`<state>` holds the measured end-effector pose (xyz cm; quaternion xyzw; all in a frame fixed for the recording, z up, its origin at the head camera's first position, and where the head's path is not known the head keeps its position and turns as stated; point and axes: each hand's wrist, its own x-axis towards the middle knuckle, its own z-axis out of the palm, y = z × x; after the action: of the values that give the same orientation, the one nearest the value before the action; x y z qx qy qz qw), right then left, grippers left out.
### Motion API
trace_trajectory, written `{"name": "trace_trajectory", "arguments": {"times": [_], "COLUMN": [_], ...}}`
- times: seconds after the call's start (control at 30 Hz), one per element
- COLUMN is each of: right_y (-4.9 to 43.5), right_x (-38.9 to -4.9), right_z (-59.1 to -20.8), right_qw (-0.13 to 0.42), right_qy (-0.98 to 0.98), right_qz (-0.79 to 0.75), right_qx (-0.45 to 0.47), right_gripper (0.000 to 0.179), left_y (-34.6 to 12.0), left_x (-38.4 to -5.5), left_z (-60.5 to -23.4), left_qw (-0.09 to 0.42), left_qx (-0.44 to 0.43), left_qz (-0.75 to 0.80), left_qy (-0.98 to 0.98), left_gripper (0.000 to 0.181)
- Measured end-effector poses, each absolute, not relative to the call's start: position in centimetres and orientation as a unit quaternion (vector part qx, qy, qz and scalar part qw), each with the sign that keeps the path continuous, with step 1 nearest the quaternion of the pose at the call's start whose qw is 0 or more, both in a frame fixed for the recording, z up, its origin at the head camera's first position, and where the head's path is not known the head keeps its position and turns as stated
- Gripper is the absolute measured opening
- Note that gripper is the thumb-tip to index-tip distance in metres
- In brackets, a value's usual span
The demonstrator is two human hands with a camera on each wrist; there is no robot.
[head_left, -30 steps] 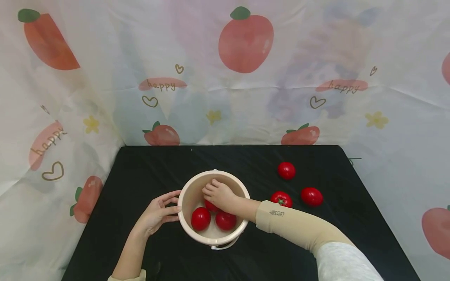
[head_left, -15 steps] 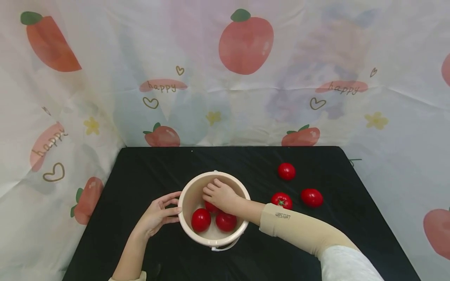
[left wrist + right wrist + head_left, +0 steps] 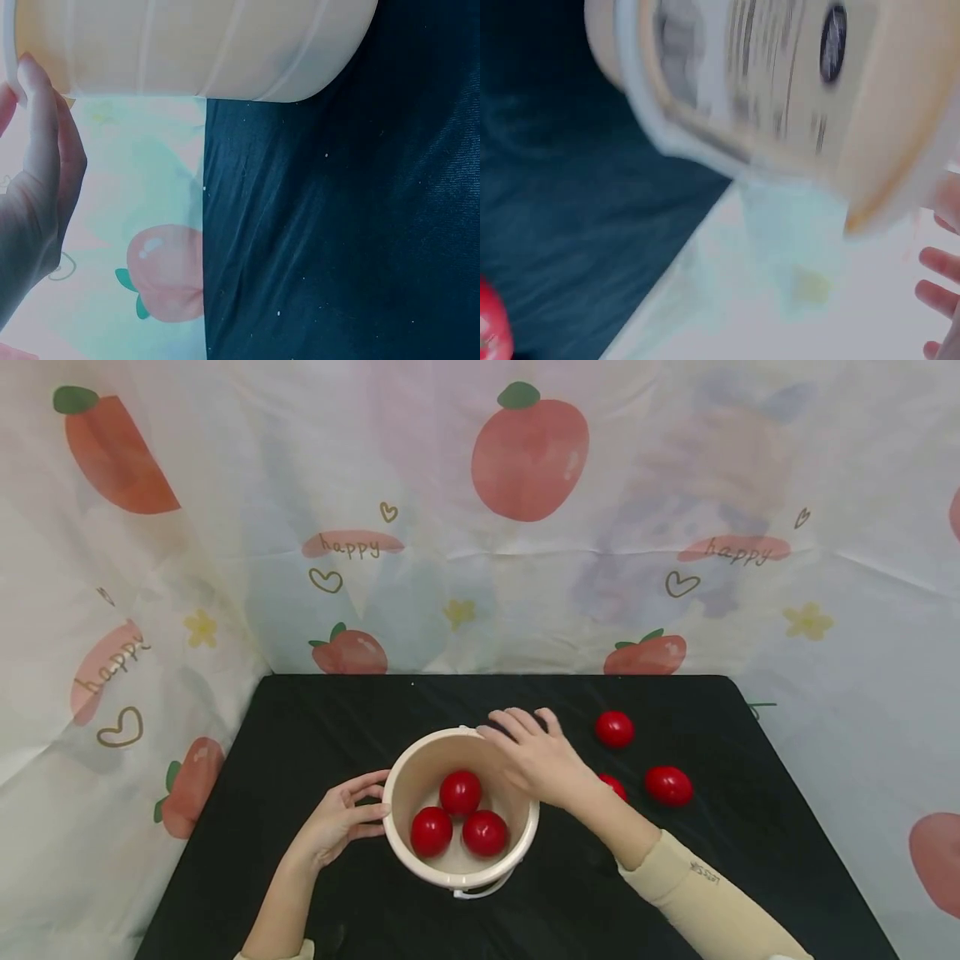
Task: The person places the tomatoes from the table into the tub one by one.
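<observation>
A cream bucket [image 3: 416, 768] stands upright on the black table, with three red tomatoes [image 3: 461, 793] on its bottom. Against the left outside of the rim rest the fingertips of my left hand [image 3: 337, 818], its fingers spread. In the left wrist view those fingers [image 3: 41, 135] reach up to the rim of the bucket [image 3: 195, 49]. My right hand [image 3: 536, 756] is over the bucket's right rim with nothing in it, fingers loosely bent. The right wrist view catches the bucket's labelled side [image 3: 795, 82], blurred, and a few fingertips [image 3: 937, 296] at the edge.
To the right of the bucket lie two red tomatoes [image 3: 669, 786] in full view. A third tomato [image 3: 613, 785] is mostly hidden behind my right wrist. A white handle [image 3: 483, 890] hangs at the bucket's front. Printed cloth [image 3: 525, 593] rises behind the black table [image 3: 322, 710].
My right hand has let go of a tomato among the others in the bucket and moved up and right to the rim. The left hand has stayed at the rim.
</observation>
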<state>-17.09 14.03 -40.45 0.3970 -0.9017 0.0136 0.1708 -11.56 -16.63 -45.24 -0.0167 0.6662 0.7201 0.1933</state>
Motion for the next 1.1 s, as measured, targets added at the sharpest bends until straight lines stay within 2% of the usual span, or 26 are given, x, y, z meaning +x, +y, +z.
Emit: {"name": "trace_trajectory", "arguments": {"times": [0.2, 0.53, 0.8, 1.1], "right_y": [19.8, 28.3, 32.2, 34.4], "right_x": [-17.9, -17.2, -15.6, -14.4], "right_z": [-40.4, -42.7, -45.7, -48.6], "right_qw": [0.18, 0.111, 0.068, 0.033], "right_qy": [-0.941, -0.985, -0.992, -0.993], "right_qz": [0.034, 0.08, 0.1, 0.113], "right_qx": [0.286, 0.11, 0.046, 0.007], "right_gripper": [0.068, 0.076, 0.083, 0.086], "left_y": [-16.6, -16.6, -16.7, -16.7], "left_x": [-11.6, -11.6, -11.5, -11.6], "left_z": [-45.3, -45.3, -45.3, -45.3], "left_qw": [0.192, 0.195, 0.195, 0.194], "left_qx": [-0.017, -0.015, -0.015, -0.009], "left_qz": [0.72, 0.723, 0.725, 0.728], "left_qy": [0.666, 0.662, 0.661, 0.658], "left_gripper": [0.057, 0.057, 0.056, 0.057]}}
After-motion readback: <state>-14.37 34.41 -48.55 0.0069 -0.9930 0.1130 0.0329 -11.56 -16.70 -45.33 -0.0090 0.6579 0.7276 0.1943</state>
